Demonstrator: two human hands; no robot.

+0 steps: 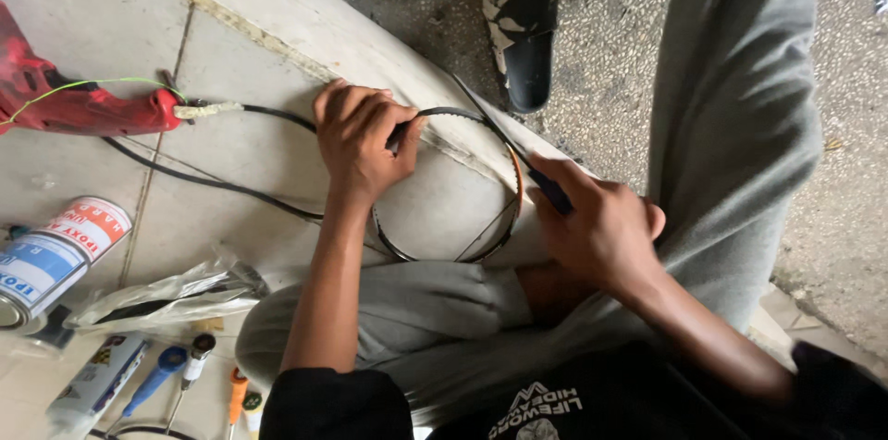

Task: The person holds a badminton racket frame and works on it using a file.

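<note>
My left hand (359, 136) grips the top of a thin black ring-shaped belt (504, 218), holding it upright against the tiled floor. My right hand (592, 223) is closed on a dark-handled knife (504, 139) whose slim blade points up and left across the ring's upper right edge. The ring shows an orange-brown inner face on its right side. My legs in grey trousers (740, 125) lie below and to the right of the ring.
A red power tool (65, 102) with a black cord (203, 179) lies at left. Two tins (55, 255), a plastic bag (157, 297), a tube and screwdrivers (153, 380) sit at lower left. Black sandals (523, 19) rest on the speckled floor above.
</note>
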